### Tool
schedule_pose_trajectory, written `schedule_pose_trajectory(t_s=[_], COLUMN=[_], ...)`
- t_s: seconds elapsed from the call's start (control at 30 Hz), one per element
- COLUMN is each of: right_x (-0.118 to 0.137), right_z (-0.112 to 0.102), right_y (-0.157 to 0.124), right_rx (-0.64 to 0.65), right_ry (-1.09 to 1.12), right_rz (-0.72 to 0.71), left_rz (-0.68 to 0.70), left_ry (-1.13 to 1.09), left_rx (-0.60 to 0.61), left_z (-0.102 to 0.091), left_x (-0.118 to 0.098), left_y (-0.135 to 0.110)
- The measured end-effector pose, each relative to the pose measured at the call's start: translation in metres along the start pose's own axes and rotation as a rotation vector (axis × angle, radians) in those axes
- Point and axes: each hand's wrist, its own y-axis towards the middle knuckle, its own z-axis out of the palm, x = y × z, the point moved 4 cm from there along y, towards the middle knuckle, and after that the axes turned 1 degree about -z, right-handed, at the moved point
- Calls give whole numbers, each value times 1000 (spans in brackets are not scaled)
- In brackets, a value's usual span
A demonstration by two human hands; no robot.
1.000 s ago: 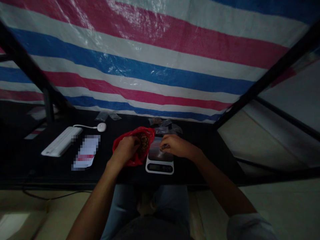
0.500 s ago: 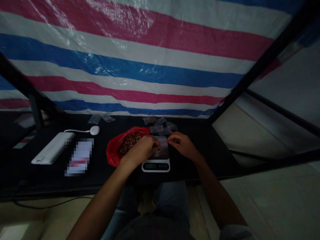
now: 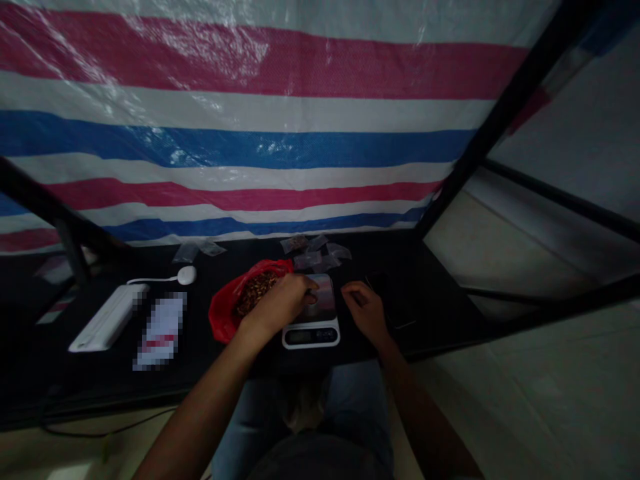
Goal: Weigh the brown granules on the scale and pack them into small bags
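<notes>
Your right hand (image 3: 366, 310) now off digital scale (image 3: 311, 335), open, released; left hand (image 3: 278, 305) pinched over scale, beside red plastic bag (image 3: 223, 313), pinched contents unclear.

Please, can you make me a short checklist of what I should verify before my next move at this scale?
1. Reading on the digital kitchen scale: cannot tell, too dark to read.
2. Right hand off the platform: ok, it is beside the scale.
3. Left hand off the platform: not ok, its fingers reach over it.
4. Red plastic bag apart from the scale: cannot tell, the left hand hides that edge.
5. Brown pieces inside the bag: ok.
6. Small clear plastic bags nearby: ok, they lie beyond the scale.
</notes>
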Motion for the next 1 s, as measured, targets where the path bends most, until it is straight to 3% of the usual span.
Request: schedule_pose_trajectory(t_s=[0.3, 0.5, 0.63, 0.73, 0.8, 1.0], right_x=[-11, -7, -6, -7, -8, -6], right_z=[-8, -7, -8, -7, -7, -9], right_y=[-8, -8, -8, -7, -7, -7], right_rx=[-144, -120, -127, -120, -112, -136], right_ry=[-38, -49, -58, -61, -60, -70], right_rz=[-25, -6, 15, 21, 16, 28], left_rz=[30, 42, -64, -210, -273, -296], left_ry=[-44, -100, 20, 95, 147, 176], left_rx=[-23, -68, -158, 31, 70, 14], left_z=[3, -6, -28, -23, -15, -4], left_x=[-6, -1, 31, 67, 84, 98], left_y=[1, -7, -22, -26, -25, -22])
